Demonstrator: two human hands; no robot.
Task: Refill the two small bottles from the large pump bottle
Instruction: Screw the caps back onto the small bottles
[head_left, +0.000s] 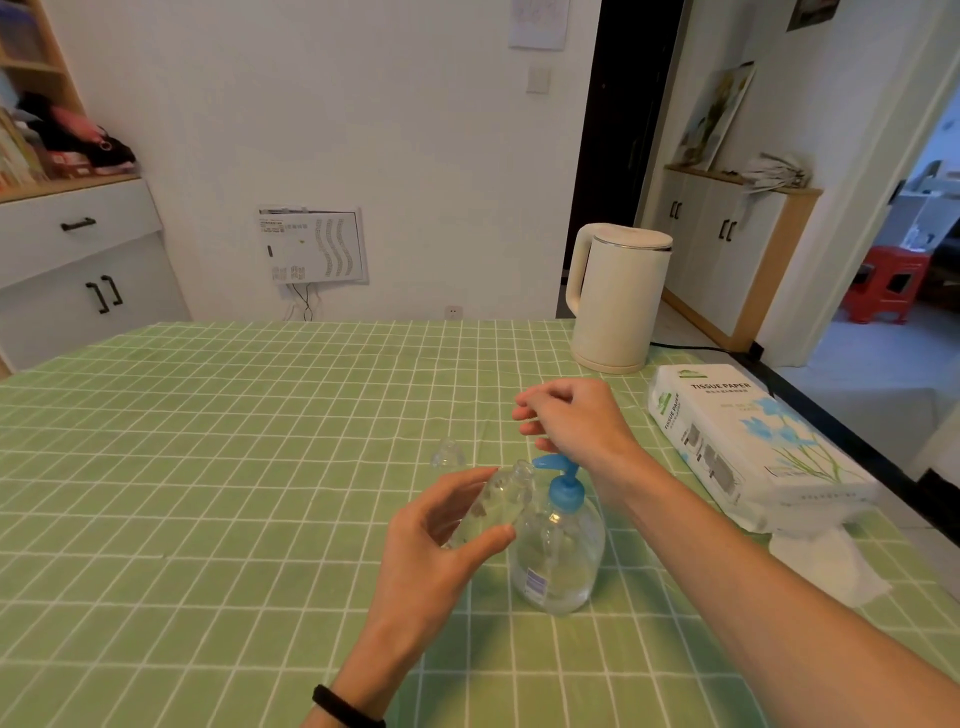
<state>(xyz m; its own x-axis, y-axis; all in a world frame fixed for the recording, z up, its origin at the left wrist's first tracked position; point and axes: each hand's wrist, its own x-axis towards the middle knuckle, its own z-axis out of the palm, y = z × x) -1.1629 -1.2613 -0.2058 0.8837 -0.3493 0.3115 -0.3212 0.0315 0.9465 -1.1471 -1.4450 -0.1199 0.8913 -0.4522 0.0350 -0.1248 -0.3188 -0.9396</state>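
Starting at the near edge, the left forearm crosses onto the counter (208, 467), a black band (345, 706) on the wrist. The left hand (441, 530) sits above the green checked cloth, its grip closed round a small bottle (498, 506): thumb on the near side, fingers on the far side. That clear bottle is tilted, open mouth up and to the right.

Just right of it the pump bottle (558, 551) stands upright on the cloth, well in from every edge. Its blue pump (563, 483) points its spout left, the tip just beside the small bottle's mouth; contact cannot be told.

The right arm comes in from the near right corner and passes right of the pump bottle. The right hand (571, 421) hangs above and behind the pump, grip slack, fingers loosely curled with nothing seen in them.

A small clear piece (448, 452) lies on the cloth behind the left hand; bottle or cap cannot be told.

Left of the hands, bare cloth runs to the left and far edges.

Along the right edge lies a tissue pack (748, 436), with a loose white sheet (826, 566) just beside its near end.

A cream kettle (615, 296) stands at the far right corner, close to the far edge, its black cord (701, 347) trailing right.
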